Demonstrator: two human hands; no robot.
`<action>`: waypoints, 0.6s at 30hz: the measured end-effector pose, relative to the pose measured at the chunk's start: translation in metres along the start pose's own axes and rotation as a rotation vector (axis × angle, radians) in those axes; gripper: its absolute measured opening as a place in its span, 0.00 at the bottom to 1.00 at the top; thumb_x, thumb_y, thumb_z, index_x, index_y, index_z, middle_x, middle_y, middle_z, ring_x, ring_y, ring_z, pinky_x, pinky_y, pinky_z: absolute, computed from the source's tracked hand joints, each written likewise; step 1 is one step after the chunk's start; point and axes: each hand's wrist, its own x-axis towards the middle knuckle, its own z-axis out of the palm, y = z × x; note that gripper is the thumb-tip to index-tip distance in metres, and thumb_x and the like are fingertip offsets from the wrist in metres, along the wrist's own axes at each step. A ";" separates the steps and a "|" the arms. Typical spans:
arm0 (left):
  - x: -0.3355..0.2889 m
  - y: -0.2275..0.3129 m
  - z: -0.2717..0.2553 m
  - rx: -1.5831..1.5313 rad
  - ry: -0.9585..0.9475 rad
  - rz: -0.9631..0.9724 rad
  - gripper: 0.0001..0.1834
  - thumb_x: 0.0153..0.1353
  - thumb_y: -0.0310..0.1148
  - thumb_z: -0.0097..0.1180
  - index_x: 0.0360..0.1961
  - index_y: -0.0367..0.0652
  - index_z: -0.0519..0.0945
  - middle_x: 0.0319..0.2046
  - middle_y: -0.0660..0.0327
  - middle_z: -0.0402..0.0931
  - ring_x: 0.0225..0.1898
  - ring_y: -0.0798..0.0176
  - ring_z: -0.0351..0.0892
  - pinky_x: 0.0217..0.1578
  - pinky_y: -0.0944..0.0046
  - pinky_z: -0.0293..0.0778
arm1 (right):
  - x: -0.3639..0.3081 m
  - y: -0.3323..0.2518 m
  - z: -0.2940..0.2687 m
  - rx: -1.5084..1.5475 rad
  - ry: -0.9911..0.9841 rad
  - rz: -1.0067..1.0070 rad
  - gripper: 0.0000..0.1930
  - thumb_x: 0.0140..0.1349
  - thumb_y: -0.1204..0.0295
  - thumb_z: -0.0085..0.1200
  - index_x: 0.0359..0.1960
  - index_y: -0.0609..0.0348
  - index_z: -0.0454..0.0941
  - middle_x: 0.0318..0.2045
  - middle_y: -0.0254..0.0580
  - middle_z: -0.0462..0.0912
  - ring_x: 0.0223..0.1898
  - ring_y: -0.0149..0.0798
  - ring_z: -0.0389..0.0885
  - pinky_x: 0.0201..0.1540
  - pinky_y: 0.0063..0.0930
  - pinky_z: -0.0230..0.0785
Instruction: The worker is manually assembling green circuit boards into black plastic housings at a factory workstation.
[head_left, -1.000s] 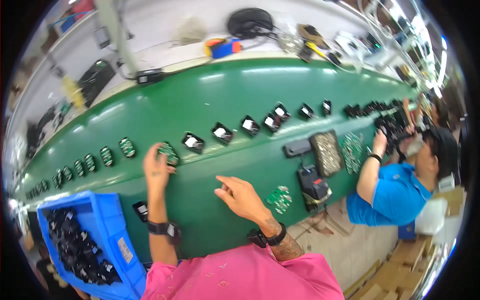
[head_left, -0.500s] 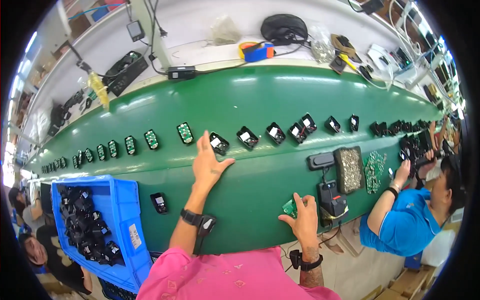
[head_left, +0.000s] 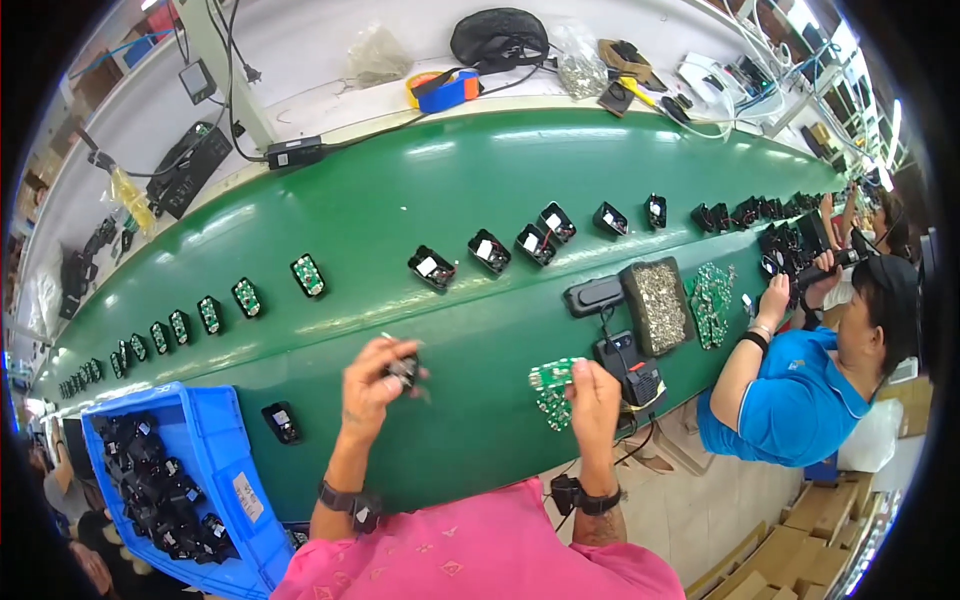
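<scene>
My left hand (head_left: 366, 388) is closed round a small black plastic housing (head_left: 403, 371), blurred by motion, above the near part of the green bench. Pinched between the thumb and fingers of my right hand (head_left: 597, 408) is a green circuit board (head_left: 548, 374) with pale parts on it. Just below that board lie several more green boards (head_left: 554, 408). Farther back stands a row of open black housings, the nearest of them one (head_left: 432, 268) with a white part and wires inside. Left of the gap, another housing (head_left: 309, 275) has a green board in it.
A blue crate (head_left: 205, 430) full of black housings stands at the left, with a lone housing (head_left: 281, 423) beside it. Right of my hand are a black device (head_left: 630, 368), a tray of small metal parts (head_left: 657, 308) and loose green boards (head_left: 711, 305). A co-worker (head_left: 790, 375) sits at the right.
My left hand has taken a black housing from the row and drawn it nearer. My right hand has raised a circuit board from the bench. The whole view has shifted a little.
</scene>
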 end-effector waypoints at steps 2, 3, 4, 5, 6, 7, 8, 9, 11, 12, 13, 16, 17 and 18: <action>-0.012 0.001 0.021 -0.214 -0.150 -0.188 0.30 0.49 0.47 0.61 0.46 0.31 0.83 0.54 0.54 0.70 0.40 0.63 0.80 0.27 0.68 0.78 | -0.007 -0.010 0.024 0.335 -0.150 0.173 0.19 0.73 0.61 0.47 0.26 0.58 0.76 0.17 0.27 0.72 0.18 0.19 0.63 0.20 0.18 0.51; -0.015 0.002 0.030 -0.298 -0.217 -0.276 0.26 0.51 0.43 0.63 0.44 0.31 0.84 0.56 0.55 0.68 0.38 0.66 0.77 0.27 0.69 0.75 | -0.011 -0.015 0.035 0.399 -0.222 0.209 0.19 0.74 0.60 0.47 0.25 0.56 0.76 0.18 0.26 0.72 0.17 0.17 0.62 0.19 0.16 0.49; -0.018 -0.003 0.038 -0.350 -0.236 -0.330 0.21 0.54 0.39 0.62 0.43 0.31 0.84 0.56 0.56 0.69 0.38 0.68 0.76 0.29 0.70 0.74 | -0.014 -0.032 0.044 0.480 -0.266 0.248 0.19 0.74 0.60 0.47 0.27 0.57 0.76 0.18 0.27 0.72 0.16 0.17 0.61 0.18 0.15 0.48; -0.022 -0.008 0.043 -0.399 -0.249 -0.381 0.17 0.58 0.35 0.61 0.42 0.31 0.84 0.55 0.57 0.69 0.39 0.69 0.75 0.30 0.71 0.73 | -0.016 -0.041 0.052 0.485 -0.285 0.250 0.19 0.74 0.60 0.47 0.27 0.57 0.76 0.18 0.27 0.72 0.16 0.17 0.61 0.18 0.15 0.48; -0.026 -0.012 0.047 -0.394 -0.232 -0.380 0.17 0.58 0.35 0.61 0.42 0.31 0.84 0.55 0.57 0.69 0.39 0.69 0.75 0.30 0.71 0.73 | -0.018 -0.049 0.059 0.584 -0.320 0.319 0.19 0.75 0.61 0.46 0.26 0.57 0.76 0.19 0.26 0.72 0.17 0.17 0.62 0.19 0.15 0.50; -0.028 -0.015 0.052 -0.305 -0.246 -0.309 0.13 0.62 0.31 0.59 0.42 0.32 0.83 0.54 0.60 0.69 0.41 0.69 0.75 0.36 0.72 0.73 | -0.020 -0.053 0.064 0.678 -0.346 0.388 0.19 0.75 0.62 0.45 0.26 0.57 0.75 0.19 0.25 0.72 0.18 0.17 0.62 0.20 0.16 0.52; -0.030 -0.017 0.053 -0.216 -0.263 -0.239 0.09 0.66 0.28 0.56 0.41 0.33 0.83 0.54 0.63 0.69 0.44 0.70 0.75 0.41 0.72 0.73 | -0.021 -0.054 0.069 0.707 -0.367 0.369 0.19 0.75 0.62 0.45 0.26 0.59 0.75 0.20 0.26 0.72 0.19 0.18 0.63 0.21 0.17 0.53; -0.032 -0.016 0.052 -0.214 -0.257 -0.239 0.09 0.66 0.28 0.56 0.41 0.33 0.83 0.54 0.63 0.69 0.44 0.70 0.75 0.41 0.72 0.73 | -0.023 -0.054 0.074 0.707 -0.373 0.370 0.19 0.75 0.62 0.45 0.26 0.59 0.75 0.20 0.26 0.72 0.19 0.18 0.63 0.21 0.17 0.53; -0.033 -0.016 0.048 -0.086 -0.159 -0.204 0.08 0.67 0.26 0.55 0.42 0.34 0.83 0.54 0.62 0.69 0.47 0.68 0.75 0.46 0.70 0.73 | -0.025 -0.052 0.083 0.609 -0.380 0.213 0.20 0.75 0.62 0.45 0.25 0.60 0.75 0.20 0.27 0.75 0.20 0.19 0.64 0.21 0.18 0.55; -0.033 -0.019 0.045 0.015 -0.151 -0.069 0.08 0.65 0.25 0.56 0.42 0.35 0.83 0.54 0.61 0.69 0.48 0.66 0.76 0.48 0.67 0.73 | -0.025 -0.052 0.085 0.466 -0.356 0.175 0.21 0.75 0.63 0.45 0.24 0.63 0.74 0.19 0.30 0.75 0.21 0.22 0.67 0.22 0.22 0.59; -0.033 -0.017 0.044 0.015 -0.151 -0.071 0.08 0.65 0.25 0.56 0.42 0.35 0.83 0.54 0.61 0.69 0.48 0.66 0.76 0.48 0.67 0.73 | -0.026 -0.054 0.088 0.466 -0.356 0.177 0.21 0.75 0.63 0.45 0.24 0.63 0.74 0.19 0.30 0.75 0.21 0.22 0.67 0.22 0.22 0.59; -0.032 -0.006 0.042 0.062 -0.116 -0.024 0.09 0.65 0.23 0.55 0.45 0.33 0.82 0.53 0.60 0.70 0.47 0.67 0.76 0.47 0.68 0.73 | -0.026 -0.054 0.093 0.220 -0.313 -0.075 0.20 0.74 0.64 0.46 0.22 0.62 0.73 0.19 0.29 0.74 0.20 0.21 0.64 0.23 0.22 0.57; -0.032 -0.004 0.042 0.133 -0.099 0.028 0.09 0.64 0.22 0.55 0.44 0.34 0.82 0.53 0.60 0.70 0.46 0.66 0.76 0.46 0.68 0.74 | -0.027 -0.053 0.093 0.219 -0.313 -0.075 0.20 0.74 0.64 0.46 0.22 0.62 0.73 0.19 0.29 0.74 0.20 0.21 0.64 0.23 0.22 0.57; -0.031 -0.004 0.041 0.203 -0.081 0.080 0.09 0.63 0.21 0.55 0.43 0.34 0.83 0.53 0.59 0.70 0.44 0.66 0.77 0.46 0.67 0.74 | -0.027 -0.052 0.093 0.193 -0.334 -0.082 0.20 0.74 0.64 0.46 0.23 0.62 0.73 0.19 0.29 0.74 0.20 0.20 0.64 0.22 0.21 0.56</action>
